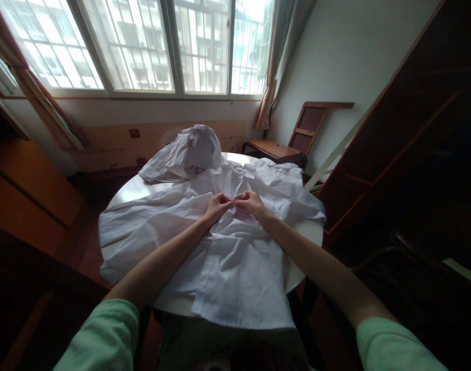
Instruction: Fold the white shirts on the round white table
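While the garment (243, 278) lies spread across the round bench (132, 191) and overhangs its near edge, the left grip (219, 203) and right grip (250, 202) pinch its cloth near the bench's middle, thumbs against fingers, almost meeting. Judging by the creases, the garment should handle as light, soft and limp, hardly fragile or slippery; small folds beside the pinched spot probably offer the surest hold. Counted: one garment, two grips, one bench, one white bundle (204, 147) toward the far left edge, one chair (277, 149) beyond the far right.

Plain white garment (243, 278), white tabletop (134, 190), mint-green sleeves (104, 335), orange-brown cabinet (22, 190), tan board (146, 141) with red square (134, 133)
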`<state>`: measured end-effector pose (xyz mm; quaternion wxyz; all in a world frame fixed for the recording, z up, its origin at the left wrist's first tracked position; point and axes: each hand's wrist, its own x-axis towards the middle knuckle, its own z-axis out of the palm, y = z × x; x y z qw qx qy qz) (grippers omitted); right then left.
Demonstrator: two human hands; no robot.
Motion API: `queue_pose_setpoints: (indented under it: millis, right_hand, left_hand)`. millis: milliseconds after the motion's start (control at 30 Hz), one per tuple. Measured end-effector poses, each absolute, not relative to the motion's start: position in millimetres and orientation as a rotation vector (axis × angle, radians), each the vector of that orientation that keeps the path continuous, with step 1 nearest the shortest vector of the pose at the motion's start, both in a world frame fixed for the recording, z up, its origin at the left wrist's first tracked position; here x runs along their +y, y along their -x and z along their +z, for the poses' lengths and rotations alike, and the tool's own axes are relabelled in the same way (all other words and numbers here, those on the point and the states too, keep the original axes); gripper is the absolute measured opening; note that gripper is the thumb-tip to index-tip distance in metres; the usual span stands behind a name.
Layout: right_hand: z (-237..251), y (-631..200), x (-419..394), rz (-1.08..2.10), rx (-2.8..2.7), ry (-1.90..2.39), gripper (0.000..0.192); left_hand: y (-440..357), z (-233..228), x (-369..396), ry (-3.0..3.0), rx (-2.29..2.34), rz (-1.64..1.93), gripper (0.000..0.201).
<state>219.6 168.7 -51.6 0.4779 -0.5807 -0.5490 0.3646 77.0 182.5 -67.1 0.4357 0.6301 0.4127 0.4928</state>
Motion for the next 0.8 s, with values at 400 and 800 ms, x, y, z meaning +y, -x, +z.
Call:
queue_pose_setpoints:
  millis: [400, 800]
  right_hand:
    - [-45, -214, 155, 0.265, -1.818, 1.558, 0.015]
    - [-39, -214, 155, 0.296, -1.787, 1.611, 0.021]
  left_hand:
    - [-78, -70, 181, -1.754, 1.053, 1.206, 0.01]
    - [-78, -69, 182, -1.808, 1.073, 1.15, 0.011]
